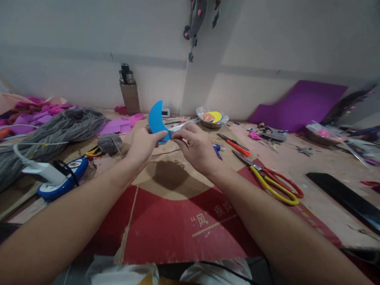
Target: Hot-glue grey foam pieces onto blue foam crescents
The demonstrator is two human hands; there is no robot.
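A bright blue crescent-shaped piece (pixel 156 117), perhaps foam or card, is held up above the cardboard. My left hand (pixel 144 141) grips its lower part, with the thumb across the near face. Close against its right edge, the fingers of my right hand (pixel 192 143) are pinched together. Something small and greyish shows at those fingertips, too little of it to name. Below both hands, the red and tan cardboard sheet (pixel 166 221) carries their shadow.
Large scissors (pixel 274 178) and a craft knife (pixel 237 145) lie to the right, near a black phone-like slab (pixel 344 198). Purple sheet (pixel 297 103) leans on the wall. Grey yarn (pixel 65 130), a blue power strip (pixel 63 182) and a brown bottle (pixel 130 98) stand leftward.
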